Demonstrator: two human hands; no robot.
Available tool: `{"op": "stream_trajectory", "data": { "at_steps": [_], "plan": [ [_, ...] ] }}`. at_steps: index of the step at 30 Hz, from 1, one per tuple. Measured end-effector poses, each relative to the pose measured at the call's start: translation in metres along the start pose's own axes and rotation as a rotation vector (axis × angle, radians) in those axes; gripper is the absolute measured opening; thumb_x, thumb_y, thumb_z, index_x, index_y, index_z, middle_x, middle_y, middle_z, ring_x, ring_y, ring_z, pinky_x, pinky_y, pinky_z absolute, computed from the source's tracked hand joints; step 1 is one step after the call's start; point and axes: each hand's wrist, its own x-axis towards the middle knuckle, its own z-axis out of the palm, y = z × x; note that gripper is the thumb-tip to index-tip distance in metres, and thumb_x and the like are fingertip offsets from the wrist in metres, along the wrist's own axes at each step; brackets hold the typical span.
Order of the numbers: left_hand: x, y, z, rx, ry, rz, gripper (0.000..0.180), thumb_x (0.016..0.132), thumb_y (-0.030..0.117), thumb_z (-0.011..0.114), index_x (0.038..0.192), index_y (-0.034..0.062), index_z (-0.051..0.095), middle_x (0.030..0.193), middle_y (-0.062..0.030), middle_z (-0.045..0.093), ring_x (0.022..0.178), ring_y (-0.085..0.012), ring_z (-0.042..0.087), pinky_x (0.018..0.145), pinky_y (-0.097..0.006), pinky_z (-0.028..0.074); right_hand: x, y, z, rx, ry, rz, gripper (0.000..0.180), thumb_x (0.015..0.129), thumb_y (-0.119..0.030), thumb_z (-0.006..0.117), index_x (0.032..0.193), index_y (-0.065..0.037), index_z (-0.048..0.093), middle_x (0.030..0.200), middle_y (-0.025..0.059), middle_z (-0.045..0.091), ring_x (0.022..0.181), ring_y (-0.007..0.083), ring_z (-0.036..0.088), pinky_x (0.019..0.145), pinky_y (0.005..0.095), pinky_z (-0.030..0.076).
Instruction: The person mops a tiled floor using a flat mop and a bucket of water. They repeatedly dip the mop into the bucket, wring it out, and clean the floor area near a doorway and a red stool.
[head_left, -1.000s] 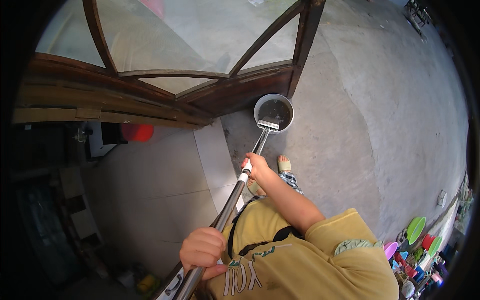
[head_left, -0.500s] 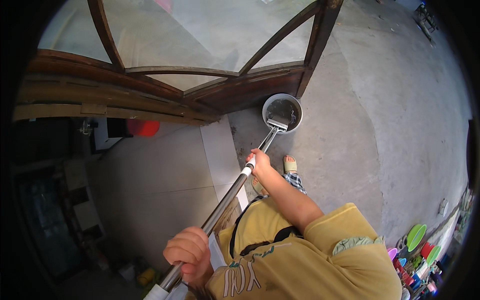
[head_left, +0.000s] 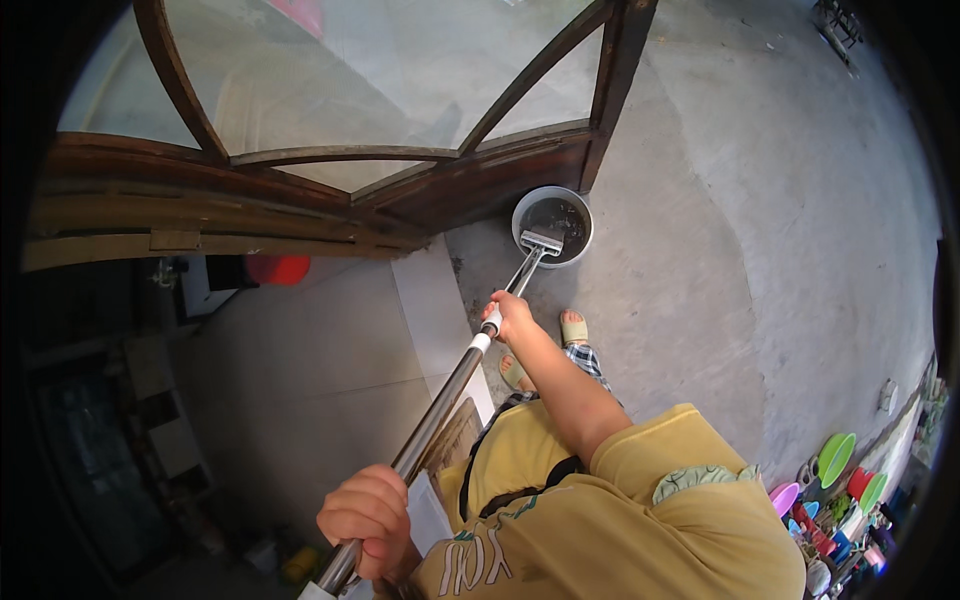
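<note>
A long metal-poled sponge mop runs slantwise from the lower left up to a pale grey bucket of dark water. Its metal mop head is at the bucket's near side, inside the rim; how deep the sponge sits is hard to tell. My right hand is closed around the pole by a white collar, below the head. Nearer to me, my left hand wraps the upper pole close to its white end.
A wooden door with glass panes stands beside the bucket. My sandalled feet are on the concrete floor, near a tiled floor. A red basin is at left; several colourful basins and clutter lie at lower right.
The view has shifted slightly, so bucket and door appear a little farther left. The mop head has moved slightly farther over the bucket. Both hands keep their hold on the pole.
</note>
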Motion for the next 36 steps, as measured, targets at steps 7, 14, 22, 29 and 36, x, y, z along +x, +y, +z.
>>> {"op": "stream_trajectory", "data": {
  "at_steps": [7, 14, 22, 29, 36],
  "plan": [
    [-0.011, 0.0, -0.009, 0.113, 0.056, -0.003, 0.037, 0.081, 0.019, 0.059, 0.053, 0.0108, 0.037, 0.04, 0.002, 0.034, 0.034, -0.0113, 0.031, 0.04, -0.026, 0.027, -0.01, 0.02, -0.001, -0.073, 0.053, -0.068, 0.005, 0.086, -0.007, 0.044, 0.086, -0.003, 0.046, 0.062, 0.0045, 0.041, 0.047, 0.0156, 0.043, 0.042, 0.0338, 0.043],
    [-0.01, 0.0, -0.016, 0.126, -0.03, -0.012, 0.037, 0.082, 0.017, 0.059, 0.053, 0.0099, 0.037, 0.04, 0.0001, 0.038, 0.032, -0.0122, 0.035, 0.04, -0.025, 0.031, -0.026, 0.031, -0.001, -0.058, 0.036, 0.003, 0.009, 0.089, -0.008, 0.041, 0.094, -0.003, 0.046, 0.071, 0.0071, 0.043, 0.054, 0.0176, 0.045, 0.044, 0.0327, 0.043],
    [0.006, 0.001, -0.013, 0.125, -0.078, 0.003, 0.036, 0.08, 0.015, 0.059, 0.052, 0.0099, 0.037, 0.039, -0.0002, 0.038, 0.032, -0.0134, 0.036, 0.039, -0.026, 0.034, -0.012, 0.018, 0.001, -0.041, 0.044, -0.029, 0.011, 0.092, -0.013, 0.039, 0.1, -0.008, 0.045, 0.068, 0.0063, 0.043, 0.05, 0.0166, 0.044, 0.041, 0.0326, 0.042],
    [0.034, -0.014, -0.03, 0.034, -0.098, 0.061, 0.036, 0.085, 0.017, 0.054, 0.055, 0.0115, 0.034, 0.041, 0.0038, 0.035, 0.033, -0.0079, 0.032, 0.04, -0.021, 0.032, 0.009, 0.021, 0.012, 0.083, -0.04, -0.048, 0.014, 0.09, -0.011, 0.045, 0.1, -0.002, 0.042, 0.074, 0.0089, 0.045, 0.055, 0.0186, 0.046, 0.045, 0.032, 0.045],
    [0.039, -0.028, -0.006, 0.058, 0.35, 0.134, 0.034, 0.094, 0.022, 0.042, 0.063, 0.0127, 0.032, 0.045, 0.0043, 0.028, 0.036, -0.0056, 0.024, 0.042, -0.018, 0.03, 0.002, 0.023, 0.034, 0.131, -0.12, -0.042, 0.013, 0.089, -0.011, 0.044, 0.091, 0.0, 0.038, 0.066, 0.0081, 0.043, 0.049, 0.0176, 0.044, 0.042, 0.0326, 0.043]
  ]
}}
